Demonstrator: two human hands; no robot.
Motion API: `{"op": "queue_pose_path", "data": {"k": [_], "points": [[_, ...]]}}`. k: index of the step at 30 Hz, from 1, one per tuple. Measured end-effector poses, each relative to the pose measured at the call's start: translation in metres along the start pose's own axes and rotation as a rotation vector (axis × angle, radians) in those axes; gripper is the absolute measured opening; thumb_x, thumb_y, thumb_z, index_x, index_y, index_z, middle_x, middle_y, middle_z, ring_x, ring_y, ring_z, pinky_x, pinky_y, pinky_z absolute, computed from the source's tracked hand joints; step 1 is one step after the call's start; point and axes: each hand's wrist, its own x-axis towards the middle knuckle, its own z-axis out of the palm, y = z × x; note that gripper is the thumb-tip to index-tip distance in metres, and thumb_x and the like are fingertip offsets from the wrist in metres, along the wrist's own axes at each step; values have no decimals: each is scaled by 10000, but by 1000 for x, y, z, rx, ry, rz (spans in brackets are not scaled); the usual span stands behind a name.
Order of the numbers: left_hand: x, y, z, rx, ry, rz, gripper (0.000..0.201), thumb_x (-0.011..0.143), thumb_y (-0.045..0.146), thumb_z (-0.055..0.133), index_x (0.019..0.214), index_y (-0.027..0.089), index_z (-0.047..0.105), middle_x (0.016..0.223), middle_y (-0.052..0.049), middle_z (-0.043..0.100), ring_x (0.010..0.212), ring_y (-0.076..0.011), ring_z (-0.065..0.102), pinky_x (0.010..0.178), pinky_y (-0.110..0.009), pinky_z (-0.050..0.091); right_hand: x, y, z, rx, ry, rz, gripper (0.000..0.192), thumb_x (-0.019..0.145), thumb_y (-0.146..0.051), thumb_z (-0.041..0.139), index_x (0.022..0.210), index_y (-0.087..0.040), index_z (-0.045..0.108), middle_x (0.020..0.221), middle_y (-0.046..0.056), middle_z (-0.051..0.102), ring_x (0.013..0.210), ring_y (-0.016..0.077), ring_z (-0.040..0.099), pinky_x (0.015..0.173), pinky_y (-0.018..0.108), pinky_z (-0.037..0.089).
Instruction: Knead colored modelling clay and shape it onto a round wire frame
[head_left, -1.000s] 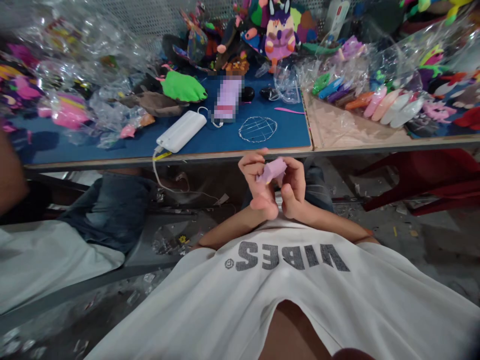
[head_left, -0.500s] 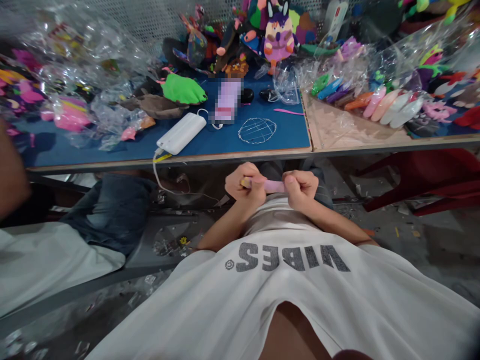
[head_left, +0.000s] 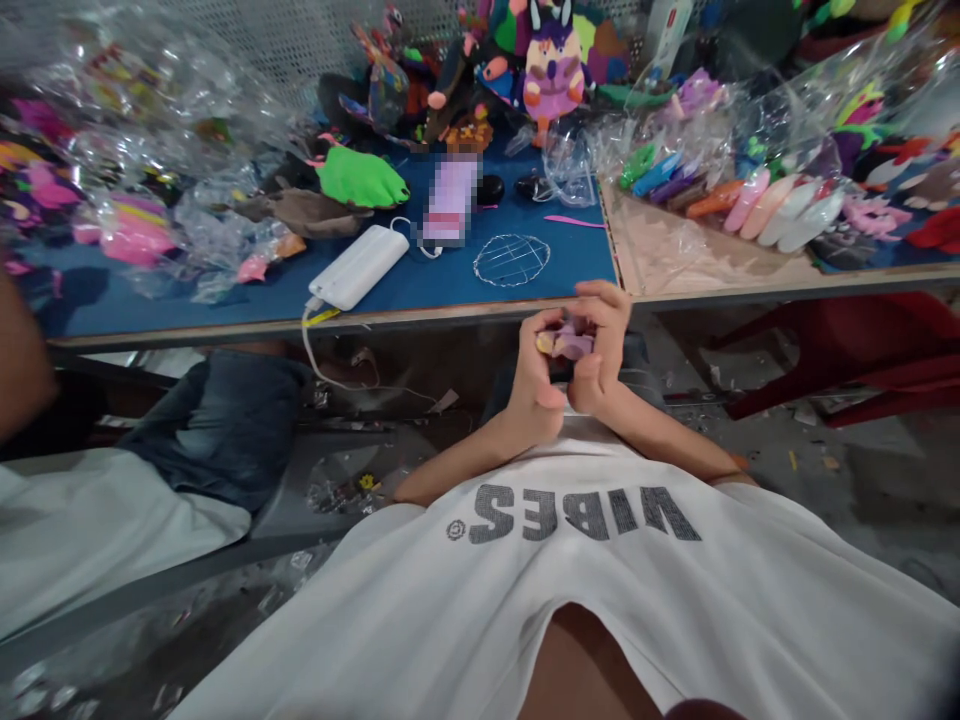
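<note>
A small lump of purple-pink modelling clay with a yellowish end is held in front of my lap, just below the table's front edge. My left hand curls round its left side, thumb low and fingers bent behind it. On the other side my right hand grips it, fingertips raised over the top and thumb underneath. Part of the lump is hidden by fingers. Beyond the hands, a flat oval wire frame lies on the blue tabletop, with a thin pink strip near it.
A white power bank with a cable hanging over the edge lies left of the wire frame. Clay figures, plastic bags and coloured clay sticks crowd the back and right. Another person's leg is at left; a red chair stands right.
The clay went from a stretched strip between two fists to a bunched, folded lump. Both hands came closer together and the fingers loosened and turned upward; my left hand shifted right.
</note>
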Motion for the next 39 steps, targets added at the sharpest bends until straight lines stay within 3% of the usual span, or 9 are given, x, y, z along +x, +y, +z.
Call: {"op": "queue_pose_path", "data": {"k": [3, 10, 16, 21, 24, 27, 30, 34, 39], "points": [[3, -2, -3, 215, -67, 76, 800, 921, 897, 634, 1375, 240, 580, 1224, -129, 632, 1068, -292, 638, 948, -479, 547, -2, 5, -3, -50, -58, -97, 690, 1044, -858, 356, 1337, -339, 704, 1216, 113, 656, 1110, 329, 658, 967, 579, 566], [12, 6, -26, 245, -215, -127, 381, 1016, 596, 765, 1019, 216, 733, 776, 12, 696, 640, -127, 621, 638, -276, 470, -12, 25, -23, -40, -36, -112, 417, 1139, -587, 446, 934, -269, 621, 750, 22, 601, 651, 191, 562, 606, 390, 419], [25, 16, -54, 117, 87, -214, 330, 1002, 541, 807, 1012, 211, 820, 663, 21, 690, 514, -107, 647, 498, -216, 448, 15, 29, -38, -219, 215, -36, 326, 1044, -481, 708, 856, -263, 554, 702, -8, 537, 585, 154, 485, 571, 362, 389], [36, 16, -56, -236, 146, -272, 396, 1068, 614, 669, 1174, 257, 804, 902, -49, 790, 717, -152, 745, 570, -242, 523, 39, 14, -23, -24, 428, -49, 294, 1046, -567, 618, 1003, -299, 504, 934, 49, 510, 779, 231, 596, 687, 440, 527], [25, 14, -36, -256, 88, -216, 589, 1069, 742, 549, 1420, 303, 725, 1312, -104, 805, 1114, -258, 815, 902, -404, 679, 37, -2, -9, 45, 333, -108, 241, 1038, -558, 549, 1067, -319, 546, 1097, 82, 588, 1029, 304, 660, 906, 576, 586], [7, 13, -17, -118, -88, -74, 781, 1043, 827, 496, 1612, 299, 581, 1638, -137, 643, 1487, -356, 662, 1232, -548, 566, 27, -12, 0, -66, 154, -195, 403, 1071, -635, 396, 1211, -347, 642, 1310, 99, 649, 1257, 360, 647, 1071, 665, 541], [7, 10, -13, 146, -130, 62, 725, 1082, 750, 506, 1559, 215, 613, 1507, -187, 720, 1346, -354, 734, 1146, -523, 598, 24, -9, 2, -159, 80, -298, 627, 1076, -747, 245, 1248, -336, 687, 1345, 104, 671, 1258, 372, 662, 1063, 648, 552], [78, -5, -30, 426, -166, 175, 594, 1118, 705, 464, 1223, 198, 755, 1048, -114, 819, 924, -270, 783, 829, -423, 615, 72, 12, -1, -277, -135, -359, 701, 1099, -762, 160, 1124, -276, 665, 1027, 90, 696, 963, 290, 713, 865, 495, 587], [232, -43, -53, 280, -210, 62, 726, 1040, 859, 465, 942, 186, 716, 649, -37, 646, 547, -176, 637, 631, -381, 567, 212, 64, 15, -626, -285, -173, 751, 1074, -838, 190, 1097, -225, 623, 908, 101, 635, 904, 312, 677, 903, 504, 554]]}}
